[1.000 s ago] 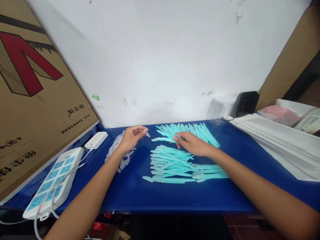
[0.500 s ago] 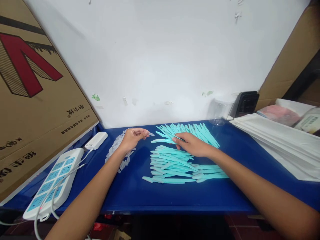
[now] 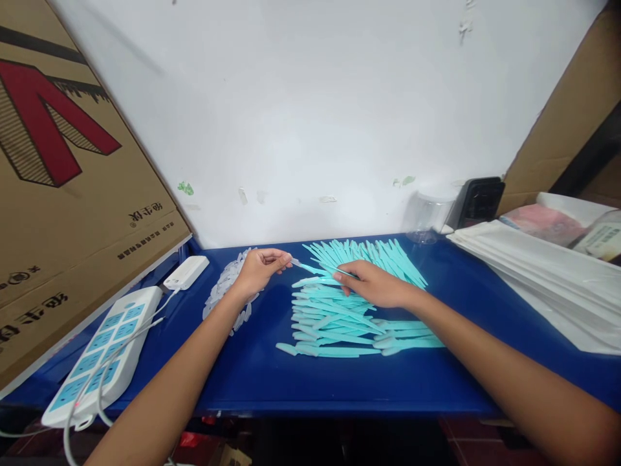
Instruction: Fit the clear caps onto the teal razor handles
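Between the thumb and fingertips of my left hand (image 3: pixel 259 270) is a small clear plastic cap (image 3: pixel 295 261). My right hand (image 3: pixel 371 281) grips a turquoise eyebrow razor (image 3: pixel 314 269), whose tip meets the cap. A second razor (image 3: pixel 310 282), with a clear cover on its end, also juts out from under my right fingers. Loose clear caps (image 3: pixel 226 285) lie in a heap beside and partly behind my left wrist. Turquoise razors (image 3: pixel 395 259) are spread behind my right hand, and a stack of capped razors (image 3: pixel 330 317) lies in front of it.
A white power strip (image 3: pixel 107 356) with cables and a small white device (image 3: pixel 187 272) sit at the left of the blue table (image 3: pixel 339 385). Cardboard (image 3: pixel 97 213) stands behind them. At the right are a clear plastic cup (image 3: pixel 425 217) and white sheets (image 3: pixel 533 278).
The razor in my right hand has come up to the cap in my left hand, and its tip now meets it. The capped razor under my right fingers has shifted slightly down.
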`<action>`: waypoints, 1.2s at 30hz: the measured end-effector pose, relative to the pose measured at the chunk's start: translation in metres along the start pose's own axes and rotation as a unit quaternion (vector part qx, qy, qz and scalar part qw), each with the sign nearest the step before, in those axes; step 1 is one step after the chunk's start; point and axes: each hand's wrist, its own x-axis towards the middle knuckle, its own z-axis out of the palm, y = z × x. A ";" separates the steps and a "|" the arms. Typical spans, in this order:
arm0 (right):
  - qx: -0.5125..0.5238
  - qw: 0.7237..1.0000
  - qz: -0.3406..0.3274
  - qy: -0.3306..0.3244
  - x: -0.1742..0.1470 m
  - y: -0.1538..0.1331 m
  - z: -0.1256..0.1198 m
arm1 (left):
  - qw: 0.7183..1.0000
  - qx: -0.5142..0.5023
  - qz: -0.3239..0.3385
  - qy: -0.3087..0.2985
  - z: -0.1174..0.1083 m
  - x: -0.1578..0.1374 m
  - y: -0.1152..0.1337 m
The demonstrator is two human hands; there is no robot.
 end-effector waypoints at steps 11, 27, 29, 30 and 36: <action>0.006 1.000 -0.017 0.003 0.000 -0.008 0.001 | 0.998 0.023 0.040 -0.039 0.018 -0.011 0.009; 0.065 0.996 0.041 0.036 -0.002 -0.009 -0.001 | 0.901 0.415 0.114 0.052 -0.040 0.002 0.007; 0.063 0.996 0.046 0.044 -0.002 -0.006 -0.001 | 0.878 0.468 0.090 0.036 -0.056 0.004 0.000; 0.056 0.996 0.041 0.046 -0.002 -0.005 -0.001 | 0.871 0.484 0.080 0.027 -0.063 0.005 -0.003; 0.034 0.998 0.008 0.052 0.001 -0.003 -0.004 | 0.867 0.495 0.058 -0.011 -0.071 0.009 -0.018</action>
